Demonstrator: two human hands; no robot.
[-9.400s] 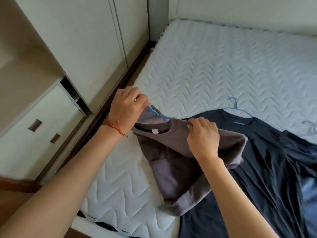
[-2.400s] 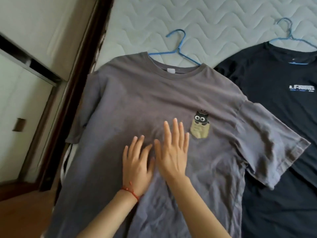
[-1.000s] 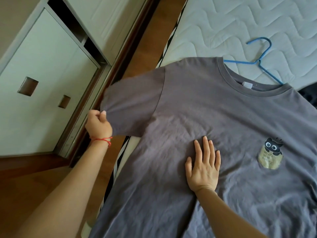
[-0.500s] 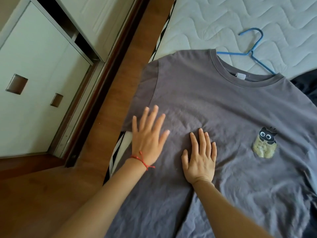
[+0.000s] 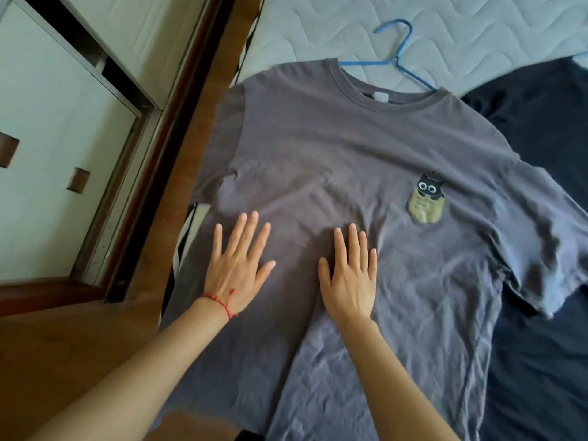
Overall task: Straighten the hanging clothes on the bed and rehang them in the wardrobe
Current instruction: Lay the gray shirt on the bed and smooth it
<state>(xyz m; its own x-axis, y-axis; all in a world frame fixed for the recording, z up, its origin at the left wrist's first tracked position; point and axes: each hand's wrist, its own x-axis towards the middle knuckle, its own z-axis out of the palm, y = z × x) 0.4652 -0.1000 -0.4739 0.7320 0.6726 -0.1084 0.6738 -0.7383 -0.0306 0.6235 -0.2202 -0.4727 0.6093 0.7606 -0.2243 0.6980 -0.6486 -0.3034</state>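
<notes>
While both hands, left hand (image 5: 237, 265) and right hand (image 5: 348, 275), lie flat and spread on the grey T-shirt (image 5: 366, 148) on the bed (image 5: 477, 36), its left side overhangs the edge (could slide off). Count: two shirts with the dark one (image 5: 541, 128), one blue hanger (image 5: 396, 57) visible.

A grey T-shirt (image 5: 366, 160) with a black cat over a tan pocket print (image 5: 427, 198) lies on a white, wave-quilted mattress (image 5: 477, 30). A blue hanger (image 5: 396, 60) shows at its collar, far. A dark navy shirt (image 5: 541, 128) lies right. A red string (image 5: 222, 302) circles the left wrist. Brown floor (image 5: 63, 345) and white cabinet doors (image 5: 47, 138) lie left.
</notes>
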